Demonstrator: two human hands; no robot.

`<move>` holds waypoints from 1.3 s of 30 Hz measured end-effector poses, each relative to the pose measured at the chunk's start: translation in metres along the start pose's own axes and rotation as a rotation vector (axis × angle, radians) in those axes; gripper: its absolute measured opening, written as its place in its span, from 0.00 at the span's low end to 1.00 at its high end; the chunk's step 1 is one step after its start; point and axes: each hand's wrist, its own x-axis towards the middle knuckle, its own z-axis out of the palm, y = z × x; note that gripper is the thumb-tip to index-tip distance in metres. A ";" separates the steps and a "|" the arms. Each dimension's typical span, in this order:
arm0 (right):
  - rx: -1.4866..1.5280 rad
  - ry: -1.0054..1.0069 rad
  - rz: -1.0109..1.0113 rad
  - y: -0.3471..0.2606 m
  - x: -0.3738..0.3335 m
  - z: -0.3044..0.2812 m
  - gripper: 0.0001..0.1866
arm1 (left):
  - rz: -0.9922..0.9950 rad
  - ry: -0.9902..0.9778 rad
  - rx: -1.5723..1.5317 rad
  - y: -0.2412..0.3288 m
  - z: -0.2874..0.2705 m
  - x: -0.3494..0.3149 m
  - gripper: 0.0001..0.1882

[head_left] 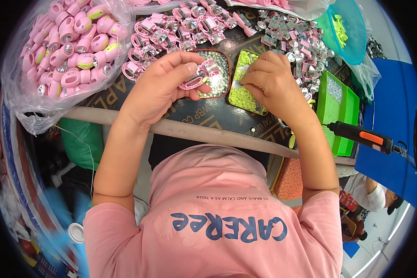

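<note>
My left hand [160, 85] is closed round an open pink flashlight casing half [193, 82], its thumb lying along the top of the part. Behind it stands a red-rimmed tray [228, 69] of small round clear lenses [220, 83]. Over a second tray [230, 99], filled with small yellow-green plastic pieces [248, 100], my right hand [272, 81] points down with its fingertips pinched together. Whatever sits between those fingertips is too small or too hidden to make out.
A clear bag of finished-looking pink flashlights [72, 51] stands at far left. Open pink casings [171, 30] and reflector parts [299, 46] are heaped at the back. Right are a teal basin [356, 46], a green divided tray [343, 104] and an electric screwdriver [361, 135]. A rounded edge [190, 130] borders the table.
</note>
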 end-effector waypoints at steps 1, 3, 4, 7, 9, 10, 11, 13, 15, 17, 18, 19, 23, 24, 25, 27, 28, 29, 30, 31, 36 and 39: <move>0.000 0.000 0.000 0.000 0.001 0.000 0.09 | 0.000 0.000 0.000 -0.001 0.000 0.000 0.17; -0.039 -0.013 -0.060 -0.001 0.003 0.002 0.08 | 0.011 0.026 -0.009 -0.003 -0.001 -0.001 0.17; -0.039 -0.013 -0.061 -0.001 0.004 0.002 0.08 | 0.011 0.028 -0.009 -0.003 -0.002 -0.002 0.17; -0.115 -0.042 -0.120 0.001 0.007 0.002 0.08 | 0.011 0.033 -0.008 -0.004 -0.003 -0.003 0.17; -0.124 -0.044 -0.100 0.002 0.007 0.004 0.08 | 0.009 0.031 -0.017 -0.004 -0.004 -0.004 0.17; -0.127 -0.044 -0.100 0.002 0.007 0.005 0.08 | 0.011 0.029 -0.017 -0.003 -0.003 -0.004 0.17; -0.143 -0.051 -0.087 0.001 0.008 0.005 0.07 | 0.003 0.034 -0.017 -0.001 -0.002 -0.004 0.17; -0.167 -0.055 -0.079 0.000 0.009 0.005 0.07 | 0.003 0.036 -0.014 0.000 -0.003 -0.005 0.17; -0.080 -0.014 -0.012 -0.005 0.008 0.004 0.07 | 0.018 0.020 -0.029 -0.002 -0.008 -0.008 0.16; 0.058 0.080 0.002 -0.013 0.017 0.003 0.08 | 0.022 0.023 -0.039 -0.001 -0.010 -0.008 0.16; 0.139 0.112 0.008 -0.017 0.021 0.006 0.08 | 0.033 0.041 -0.059 0.000 -0.009 -0.009 0.16; 0.207 0.138 -0.023 -0.021 0.025 0.012 0.09 | 0.043 0.058 -0.078 0.000 -0.009 -0.008 0.16; 0.172 0.200 0.113 -0.002 0.033 0.025 0.08 | 0.040 0.038 -0.069 0.000 -0.014 -0.006 0.13; 0.195 0.272 0.242 0.006 0.038 0.025 0.08 | 0.028 0.048 -0.064 0.001 -0.015 -0.008 0.13; 0.319 0.353 0.432 0.013 0.048 0.017 0.09 | 0.027 0.061 -0.057 0.001 -0.015 -0.008 0.13; 0.087 0.405 0.441 0.039 0.063 0.011 0.10 | 0.030 0.075 -0.058 -0.002 -0.015 -0.008 0.13; 0.044 0.454 0.402 0.051 0.072 0.009 0.10 | 0.028 0.076 -0.063 -0.002 -0.013 -0.009 0.14; -0.017 0.519 0.383 0.067 0.084 0.007 0.09 | 0.027 0.078 -0.069 -0.001 -0.010 -0.009 0.15; -0.079 0.581 0.368 0.082 0.096 0.005 0.08 | 0.020 0.064 -0.065 0.001 -0.007 -0.008 0.15; -0.137 0.601 0.365 0.093 0.109 -0.001 0.11 | 0.024 0.064 -0.060 0.002 -0.005 -0.009 0.15; -0.239 0.203 0.642 0.109 0.157 -0.022 0.28 | 0.011 0.038 -0.075 0.008 -0.002 -0.008 0.15; -0.291 0.031 0.828 0.116 0.174 -0.014 0.33 | 0.014 0.026 -0.095 0.008 -0.003 -0.006 0.15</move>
